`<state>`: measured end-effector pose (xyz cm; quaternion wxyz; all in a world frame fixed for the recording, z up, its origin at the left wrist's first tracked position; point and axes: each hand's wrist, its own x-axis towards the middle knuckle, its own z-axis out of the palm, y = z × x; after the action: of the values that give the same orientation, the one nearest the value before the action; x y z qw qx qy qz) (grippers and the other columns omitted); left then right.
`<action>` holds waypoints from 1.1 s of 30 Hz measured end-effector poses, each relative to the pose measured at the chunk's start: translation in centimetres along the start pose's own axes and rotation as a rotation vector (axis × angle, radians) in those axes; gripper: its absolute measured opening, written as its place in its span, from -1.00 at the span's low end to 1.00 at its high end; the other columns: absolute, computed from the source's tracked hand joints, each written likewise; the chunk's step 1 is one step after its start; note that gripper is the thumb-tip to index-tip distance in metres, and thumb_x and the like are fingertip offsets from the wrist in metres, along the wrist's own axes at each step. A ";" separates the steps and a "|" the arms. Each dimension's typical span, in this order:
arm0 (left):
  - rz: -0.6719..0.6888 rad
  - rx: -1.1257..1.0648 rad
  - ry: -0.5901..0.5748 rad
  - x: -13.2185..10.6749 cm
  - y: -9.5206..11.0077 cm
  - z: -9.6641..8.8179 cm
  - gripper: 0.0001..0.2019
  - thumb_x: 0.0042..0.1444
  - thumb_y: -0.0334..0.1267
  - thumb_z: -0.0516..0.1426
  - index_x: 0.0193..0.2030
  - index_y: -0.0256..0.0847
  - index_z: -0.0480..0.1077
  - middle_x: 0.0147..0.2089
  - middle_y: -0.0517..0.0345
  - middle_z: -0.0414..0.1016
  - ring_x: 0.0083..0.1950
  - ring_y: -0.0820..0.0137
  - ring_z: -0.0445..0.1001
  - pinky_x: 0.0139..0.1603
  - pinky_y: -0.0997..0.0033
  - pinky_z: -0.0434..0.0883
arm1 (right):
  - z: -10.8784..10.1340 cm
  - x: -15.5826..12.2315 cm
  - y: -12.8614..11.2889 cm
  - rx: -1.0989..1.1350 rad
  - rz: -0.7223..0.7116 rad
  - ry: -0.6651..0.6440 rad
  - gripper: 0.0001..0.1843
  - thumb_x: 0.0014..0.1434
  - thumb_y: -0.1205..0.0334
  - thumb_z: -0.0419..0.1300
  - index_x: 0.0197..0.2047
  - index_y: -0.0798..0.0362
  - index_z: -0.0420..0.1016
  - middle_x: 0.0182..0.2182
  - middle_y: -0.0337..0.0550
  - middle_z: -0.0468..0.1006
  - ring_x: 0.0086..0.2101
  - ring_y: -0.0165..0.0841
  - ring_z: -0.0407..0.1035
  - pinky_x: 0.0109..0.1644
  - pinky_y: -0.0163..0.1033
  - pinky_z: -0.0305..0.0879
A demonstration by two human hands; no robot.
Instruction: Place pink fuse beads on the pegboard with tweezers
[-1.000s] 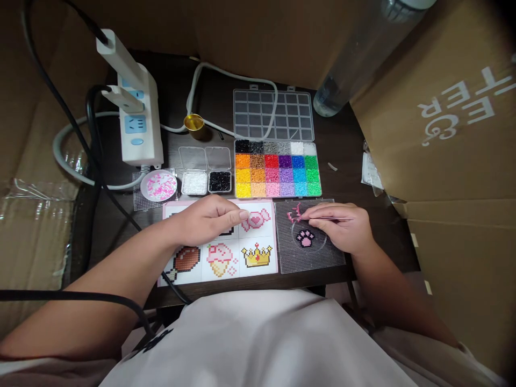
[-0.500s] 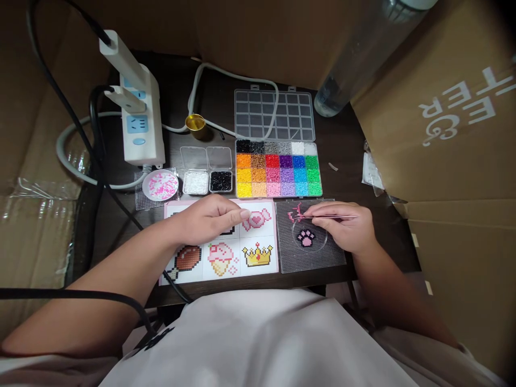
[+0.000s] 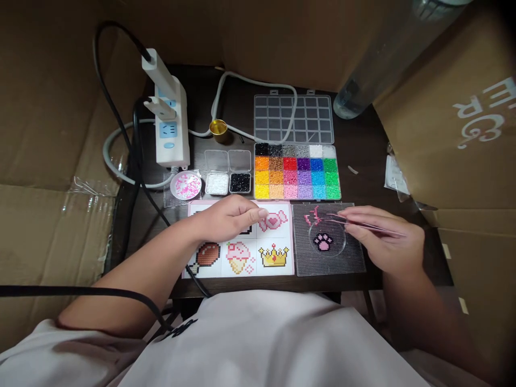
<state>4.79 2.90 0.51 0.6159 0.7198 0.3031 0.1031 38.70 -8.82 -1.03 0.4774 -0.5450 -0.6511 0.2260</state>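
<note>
My right hand [image 3: 382, 236] grips a pair of pinkish tweezers [image 3: 373, 227] whose arms are spread, tips to the left above a clear pegboard [image 3: 355, 260]. Pink beads [image 3: 313, 216] form a partial outline near the board's top. Below them is a finished bead paw print [image 3: 323, 242] in pink and black, and a clear ring-like outline [image 3: 344, 242] surrounds it. My left hand [image 3: 229, 219] rests closed on a pattern sheet [image 3: 292, 258], its thumb beside the pink candy picture [image 3: 273, 220]. Its other fingers are mostly hidden, and nothing shows in it.
Behind the sheet lie a sorted bead box [image 3: 297, 172] with its lid open, small boxes of white beads [image 3: 217, 184] and black beads [image 3: 240, 183], and a dish of pink beads [image 3: 186, 185]. A power strip [image 3: 172, 123], gold cup [image 3: 218, 130] and clear cylinder [image 3: 355, 97] stand farther back.
My right hand has drawn back to the right from the pink beads, and the tweezers' arms have spread apart. My left hand keeps its place on the sheet. The whole view has shifted.
</note>
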 end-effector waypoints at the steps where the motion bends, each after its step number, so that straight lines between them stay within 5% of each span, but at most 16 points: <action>1: 0.003 -0.002 0.001 0.0 0.0 0.0 -0.26 0.45 0.43 0.11 -0.55 -0.06 0.05 -0.60 0.39 -0.02 -0.54 0.48 -0.01 -0.51 0.41 0.08 | 0.1 -0.1 0.1 0.009 -0.003 -0.009 -0.66 0.24 0.48 0.52 -0.09 -0.20 0.89 -0.15 -0.19 0.89 -0.17 -0.15 0.81 -0.03 -0.07 0.81; 7: -0.001 -0.014 0.001 0.0 -0.2 -0.1 -0.30 0.48 0.34 0.13 -0.56 -0.09 0.14 -0.59 0.34 0.11 -0.51 0.46 0.09 -0.49 0.43 0.13 | 0.5 -0.2 1.3 0.038 -0.004 -0.019 -0.76 0.26 0.43 0.49 -0.17 -0.15 0.88 -0.24 -0.17 0.88 -0.26 -0.17 0.81 -0.14 -0.12 0.80; 33: -0.002 -0.007 -0.007 0.2 -0.2 -0.2 -0.24 0.46 0.42 0.14 -0.57 -0.08 0.06 -0.62 0.37 0.02 -0.56 0.48 -0.02 -0.53 0.41 0.08 | 1.4 0.3 0.9 0.092 0.008 -0.089 -0.85 0.26 0.33 0.49 -0.31 -0.12 0.85 -0.32 -0.15 0.87 -0.36 -0.17 0.79 -0.24 -0.13 0.79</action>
<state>4.78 3.14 0.32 0.6196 0.7176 0.3016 0.1010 37.96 -7.96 -2.24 0.4717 -0.5146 -0.6584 0.2815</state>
